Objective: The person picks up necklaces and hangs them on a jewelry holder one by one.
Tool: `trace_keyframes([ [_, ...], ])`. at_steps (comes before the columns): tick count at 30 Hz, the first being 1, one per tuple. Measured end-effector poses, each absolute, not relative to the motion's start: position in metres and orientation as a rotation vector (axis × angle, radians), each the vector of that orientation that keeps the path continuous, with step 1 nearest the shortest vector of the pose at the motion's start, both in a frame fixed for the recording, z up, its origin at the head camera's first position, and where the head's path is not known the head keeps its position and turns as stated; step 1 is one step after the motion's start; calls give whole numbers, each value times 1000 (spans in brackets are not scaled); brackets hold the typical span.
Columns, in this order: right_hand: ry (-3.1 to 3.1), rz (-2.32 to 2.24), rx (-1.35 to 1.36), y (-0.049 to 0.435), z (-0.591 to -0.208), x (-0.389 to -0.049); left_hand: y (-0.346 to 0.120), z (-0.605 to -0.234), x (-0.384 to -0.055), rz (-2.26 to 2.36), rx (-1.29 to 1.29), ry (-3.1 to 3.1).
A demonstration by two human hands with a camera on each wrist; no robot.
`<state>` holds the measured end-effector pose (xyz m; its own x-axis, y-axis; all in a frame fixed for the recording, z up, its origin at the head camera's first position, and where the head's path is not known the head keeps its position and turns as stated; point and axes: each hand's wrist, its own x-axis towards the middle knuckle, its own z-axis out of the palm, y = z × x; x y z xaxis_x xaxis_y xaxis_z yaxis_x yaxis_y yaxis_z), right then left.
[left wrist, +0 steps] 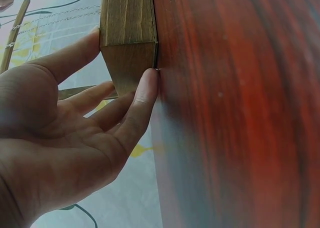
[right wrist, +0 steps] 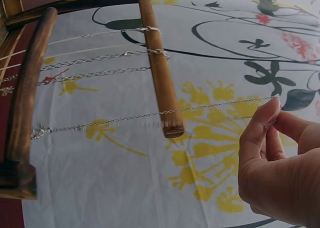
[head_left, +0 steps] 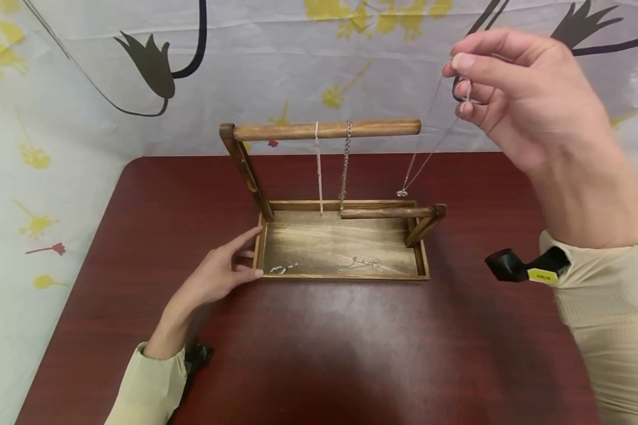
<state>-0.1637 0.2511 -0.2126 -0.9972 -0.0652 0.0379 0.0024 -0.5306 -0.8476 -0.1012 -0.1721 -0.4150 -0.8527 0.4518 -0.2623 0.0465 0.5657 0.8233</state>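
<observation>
A wooden jewelry stand (head_left: 260, 177) has an upper bar (head_left: 287, 130), a shorter lower bar (head_left: 388, 213) and a shallow tray (head_left: 340, 236). My left hand (head_left: 212, 274) rests its thumb and fingers against the tray's left end. Raised at the upper right, my right hand (head_left: 542, 106) pinches a thin silver necklace (head_left: 430, 154) between thumb and fingertips. The necklace hangs in a loop, its pendant (head_left: 401, 193) lowest. In the right wrist view the chain (right wrist: 200, 108) crosses the upper bar's free end (right wrist: 172, 130). A thin chain (head_left: 319, 171) and a thicker chain (head_left: 345, 159) hang from the upper bar.
Small silver pieces (head_left: 284, 268) lie at the tray's front left, and a fine chain (head_left: 367, 261) at its front right. The stand sits on a dark red table (head_left: 319, 342). A white cloth (head_left: 276, 65) with flower prints hangs behind it.
</observation>
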Motion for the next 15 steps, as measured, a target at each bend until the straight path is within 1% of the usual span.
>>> trace_keyframes([
  [15,1543,-2645,-28,245,-222,-166,-169,-417,-102,1238,413,2355],
])
